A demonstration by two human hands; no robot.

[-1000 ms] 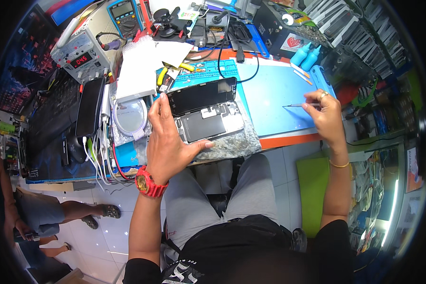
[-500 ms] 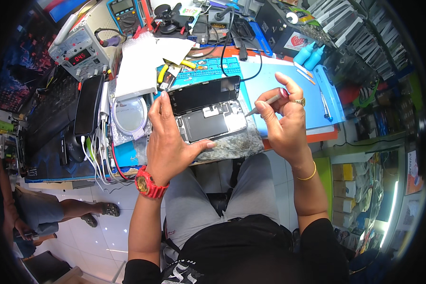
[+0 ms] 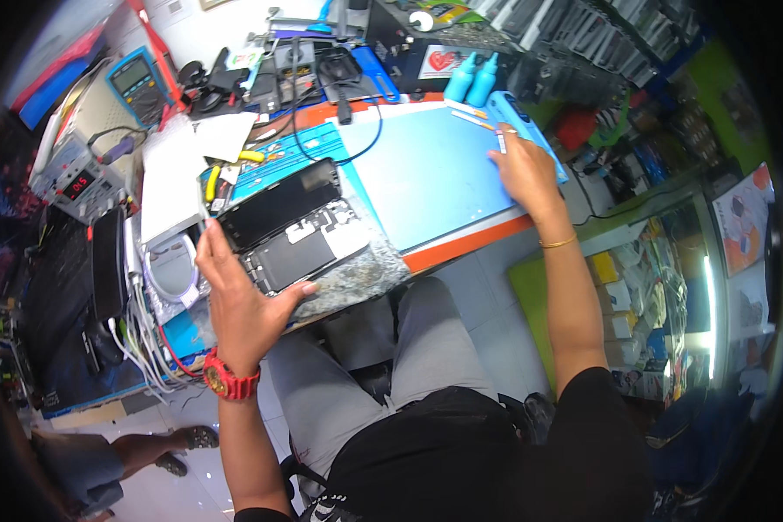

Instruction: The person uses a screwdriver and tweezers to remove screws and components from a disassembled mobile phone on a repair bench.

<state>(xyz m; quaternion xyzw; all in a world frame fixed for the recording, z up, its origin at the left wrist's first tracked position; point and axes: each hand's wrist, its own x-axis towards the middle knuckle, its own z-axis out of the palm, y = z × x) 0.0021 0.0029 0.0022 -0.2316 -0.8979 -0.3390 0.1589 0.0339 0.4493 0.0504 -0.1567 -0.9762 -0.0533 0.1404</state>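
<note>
My left hand [image 3: 244, 291], with a red watch at the wrist, grips the left side of an opened phone [image 3: 291, 261]: its black screen [image 3: 278, 200] is lifted on the far side, exposing the battery and inner parts. The phone lies on a grey speckled pad [image 3: 370, 270]. At the blue mat's right edge, my right hand [image 3: 525, 176] has its fingers closed around a thin pen-like tool [image 3: 501, 139], mostly hidden by them. The blue mat [image 3: 418, 174] lies between the phone and this hand, with two slim sticks [image 3: 468, 117] at its far edge.
A power supply [image 3: 76, 178], multimeter [image 3: 135, 91], dark phone [image 3: 109, 261] and cables crowd the left. Behind are a parts tray [image 3: 309, 139], two blue bottles [image 3: 472, 80] and tools. A glass display case [image 3: 652, 313] stands right; another person's legs [image 3: 139, 461] are lower left.
My right hand moved in over the phone with a tool, then away to the mat's far right edge. The view has turned slightly. My left hand stays on the phone.
</note>
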